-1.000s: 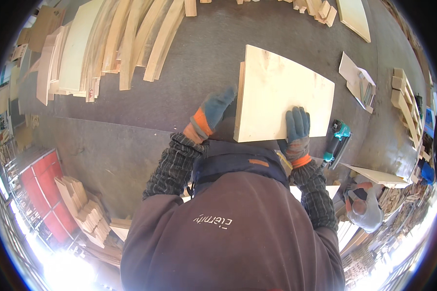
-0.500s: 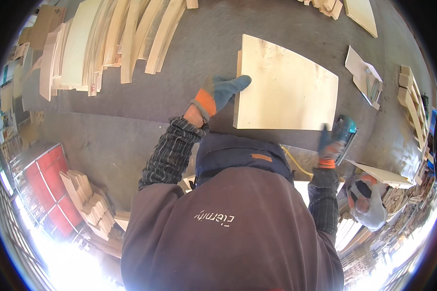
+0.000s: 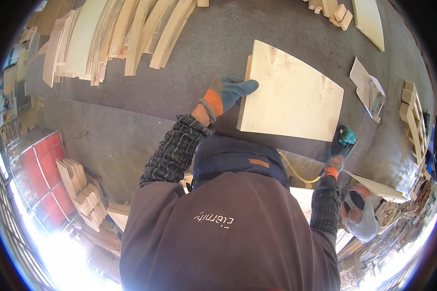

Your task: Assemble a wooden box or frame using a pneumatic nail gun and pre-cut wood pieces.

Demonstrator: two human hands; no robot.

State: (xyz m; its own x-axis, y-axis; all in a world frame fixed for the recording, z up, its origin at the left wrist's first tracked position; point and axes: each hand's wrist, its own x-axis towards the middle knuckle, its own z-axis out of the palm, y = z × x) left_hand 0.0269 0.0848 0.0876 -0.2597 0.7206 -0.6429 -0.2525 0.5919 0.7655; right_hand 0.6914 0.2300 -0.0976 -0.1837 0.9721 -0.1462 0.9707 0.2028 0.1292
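A pale wooden panel (image 3: 294,92) with one curved edge rests on the dark table in front of me. My left hand (image 3: 226,94), in a grey-blue and orange glove, pinches its left edge with the thumb on top; the fingers beneath are hidden. A strip of wood (image 3: 248,68) peeks out along that same edge. My right hand (image 3: 334,164), gloved alike, is closed round a teal air nail gun (image 3: 346,136) beside the panel's near right corner. A yellow hose (image 3: 296,173) runs from near that hand toward my waist.
Curved wooden strips (image 3: 145,34) lie at the far left. Small wood blocks (image 3: 342,14) and a long board (image 3: 369,24) are at the far right. Metal strips lie on a torn cardboard piece (image 3: 361,80). Another person (image 3: 359,213) is at the lower right, near a slatted wood stack (image 3: 412,121).
My right hand, blurred before, has moved slightly down and right with the nail gun. The panel has turned a little clockwise under my left hand. The whole view has shifted somewhat.
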